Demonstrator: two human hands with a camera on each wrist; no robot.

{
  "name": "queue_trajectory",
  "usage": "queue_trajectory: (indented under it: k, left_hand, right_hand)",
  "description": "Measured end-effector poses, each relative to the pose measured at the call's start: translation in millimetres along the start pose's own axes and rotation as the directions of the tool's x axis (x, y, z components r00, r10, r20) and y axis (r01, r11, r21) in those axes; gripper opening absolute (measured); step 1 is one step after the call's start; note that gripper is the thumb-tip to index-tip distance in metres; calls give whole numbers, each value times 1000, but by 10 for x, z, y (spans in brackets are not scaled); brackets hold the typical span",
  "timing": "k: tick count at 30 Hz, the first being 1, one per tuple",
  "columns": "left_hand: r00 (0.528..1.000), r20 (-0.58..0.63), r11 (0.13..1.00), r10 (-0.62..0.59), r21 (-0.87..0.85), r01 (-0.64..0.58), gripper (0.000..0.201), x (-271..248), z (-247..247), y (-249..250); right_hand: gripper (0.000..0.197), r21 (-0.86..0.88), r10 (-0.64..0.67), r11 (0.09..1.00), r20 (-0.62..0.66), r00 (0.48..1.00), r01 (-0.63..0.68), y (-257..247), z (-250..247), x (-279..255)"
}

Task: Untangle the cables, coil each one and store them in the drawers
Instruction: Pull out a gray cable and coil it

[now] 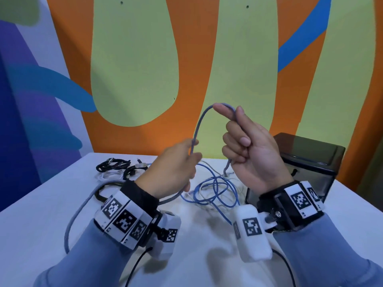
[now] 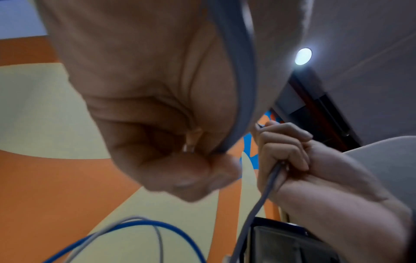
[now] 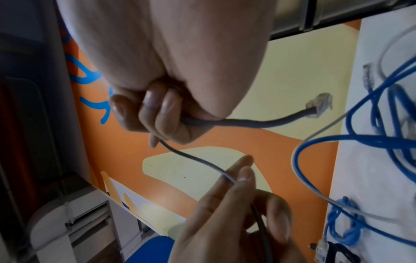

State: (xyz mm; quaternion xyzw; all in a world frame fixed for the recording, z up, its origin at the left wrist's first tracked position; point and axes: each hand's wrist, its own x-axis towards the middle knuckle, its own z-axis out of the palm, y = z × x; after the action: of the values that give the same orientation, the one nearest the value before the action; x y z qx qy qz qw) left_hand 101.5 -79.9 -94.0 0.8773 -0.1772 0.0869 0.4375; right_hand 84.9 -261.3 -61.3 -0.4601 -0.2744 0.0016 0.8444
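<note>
A grey network cable (image 1: pixel 200 121) arches in the air between both hands above the table. My right hand (image 1: pixel 244 146) grips it in a fist, and its clear plug end (image 3: pixel 319 103) sticks out below the fist. My left hand (image 1: pixel 178 166) pinches the same cable (image 3: pixel 202 162) lower down; its long tail (image 1: pixel 71 222) loops over the table at the left. Under the hands lies a tangle of blue cable (image 1: pixel 217 189) and a thin white cable (image 1: pixel 209 164). Black cables (image 1: pixel 116 164) lie bunched at the back left.
A dark drawer unit (image 1: pixel 306 162) stands on the white table (image 1: pixel 41 224) at the right, just behind my right wrist. A painted orange and green wall (image 1: pixel 134 69) closes off the back. A thin black lead (image 1: pixel 136 266) runs off the front edge.
</note>
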Motion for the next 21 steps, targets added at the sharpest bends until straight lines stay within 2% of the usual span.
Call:
queue_trajectory:
  k: [3, 6, 11, 14, 17, 21]
  left_hand:
    - [993, 120, 999, 12, 30, -15, 41, -94, 36, 106]
    - [992, 123, 998, 34, 56, -41, 38, -120, 72, 179]
    - [994, -57, 950, 92, 304, -71, 39, -76, 70, 108]
    - [970, -202, 930, 137, 363, -56, 34, -53, 7, 63]
    - [933, -294, 910, 207, 407, -74, 28, -53, -33, 37]
    - [924, -308, 889, 225, 453, -66, 18, -42, -61, -3]
  right_hand:
    - [40, -1, -27, 1000, -19, 999, 27, -12, 9, -21]
    - [34, -8, 4, 1000, 23, 1000, -3, -26, 35, -46]
    - [35, -18, 146, 989, 60, 988, -145, -75, -16, -65]
    - [37, -93, 193, 978, 65, 979, -186, -96, -58, -86]
    - [40, -238, 198, 955, 65, 978, -178, -83, -48, -116]
    - [33, -216, 133, 970, 83, 988, -113, -9, -17, -109]
